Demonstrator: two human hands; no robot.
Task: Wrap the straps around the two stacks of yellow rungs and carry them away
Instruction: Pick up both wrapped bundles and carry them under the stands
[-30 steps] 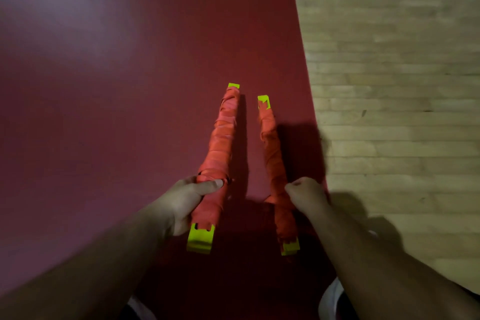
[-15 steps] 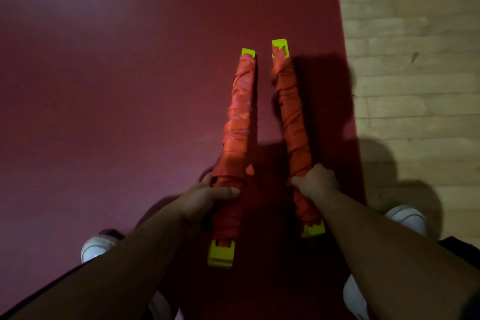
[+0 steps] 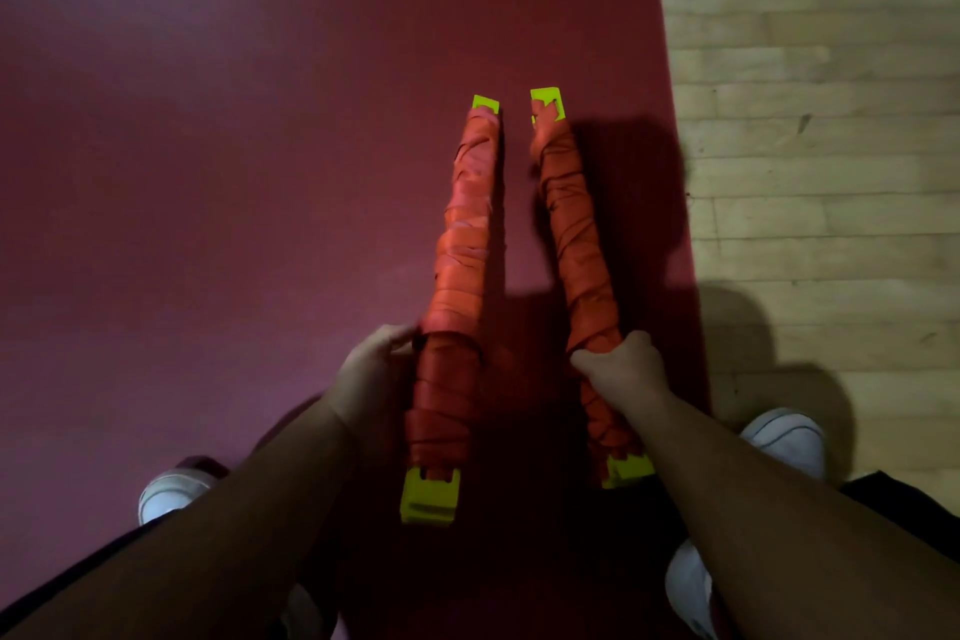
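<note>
wrap: looks done | left hand [image 3: 371, 374] gripping left stack [image 3: 460, 307], right hand [image 3: 621, 369] gripping right stack [image 3: 576, 244], both pointing 12 o'clock | left: carrying away

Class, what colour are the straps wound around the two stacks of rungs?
Orange-red straps, with the yellow rungs poking out at the ends; seen in the head view.

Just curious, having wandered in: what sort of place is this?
Probably a gym or sports hall: pale wooden plank floor, a dark red mat or court surface, and two strap-wrapped stacks of yellow rungs, likely training gear.
</note>
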